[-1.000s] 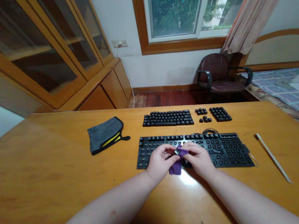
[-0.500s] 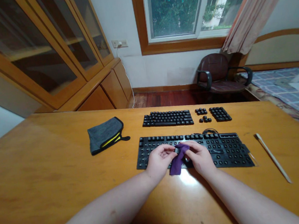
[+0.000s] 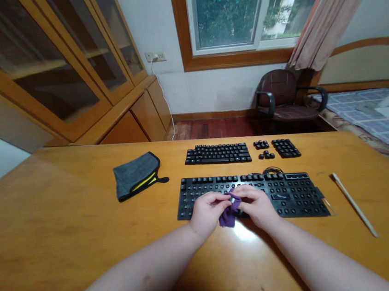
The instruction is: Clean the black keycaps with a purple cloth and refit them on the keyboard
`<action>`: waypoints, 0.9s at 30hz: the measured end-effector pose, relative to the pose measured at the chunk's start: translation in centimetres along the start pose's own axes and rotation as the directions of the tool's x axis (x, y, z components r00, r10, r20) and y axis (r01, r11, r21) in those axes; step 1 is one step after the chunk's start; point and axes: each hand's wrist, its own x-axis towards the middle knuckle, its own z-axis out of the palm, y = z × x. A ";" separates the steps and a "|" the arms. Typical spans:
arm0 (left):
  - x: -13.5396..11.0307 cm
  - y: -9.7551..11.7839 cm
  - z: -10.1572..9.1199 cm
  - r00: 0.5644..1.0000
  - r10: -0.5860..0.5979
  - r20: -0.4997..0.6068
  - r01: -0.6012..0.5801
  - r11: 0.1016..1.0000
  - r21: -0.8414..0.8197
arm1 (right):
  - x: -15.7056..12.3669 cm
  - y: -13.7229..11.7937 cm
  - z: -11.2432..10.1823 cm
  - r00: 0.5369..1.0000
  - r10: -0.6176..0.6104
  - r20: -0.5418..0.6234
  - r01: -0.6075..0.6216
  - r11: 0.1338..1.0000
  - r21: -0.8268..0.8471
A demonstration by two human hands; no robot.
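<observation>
Over the middle of a black keyboard (image 3: 306,198), my two hands meet at a purple cloth (image 3: 227,219). My left hand (image 3: 206,213) pinches a small silvery piece (image 3: 232,200) between thumb and fingers; its kind is too small to make out. Fingers of my right hand (image 3: 260,205) are closed on the cloth, which wraps partly round that piece and hangs down toward the front edge of the keyboard. Most of the keyboard's lower part has its keycaps off, while a top row of caps is still on. My hands hide its centre.
Loose black keycaps (image 3: 218,154) lie in rows behind the keyboard, with a number-pad group (image 3: 286,148) farther right. A folded grey cloth (image 3: 137,174) rests on the left of the wooden table (image 3: 67,223). On the right lies a thin pale brush-like stick (image 3: 356,207).
The purple cloth has been drawn in and bunched around the silvery piece, and its hanging end is shorter. My right fingers have shifted slightly left. Everything else stays put.
</observation>
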 end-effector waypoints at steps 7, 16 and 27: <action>0.2 0.6 -0.2 0.998 0.063 0.009 -0.063 0.994 0.092 | 0.1 -0.1 0.0 0.998 0.001 -0.060 -0.001 1.000 0.004; 0.4 0.2 -0.1 0.999 0.038 -0.003 -0.038 0.996 0.075 | 0.1 -0.3 -0.3 0.998 0.031 -0.046 -0.035 0.996 -0.086; 0.3 0.5 -0.2 0.999 0.047 0.008 -0.048 0.994 0.102 | 0.0 -0.3 -0.3 0.997 0.032 -0.068 -0.038 0.996 -0.086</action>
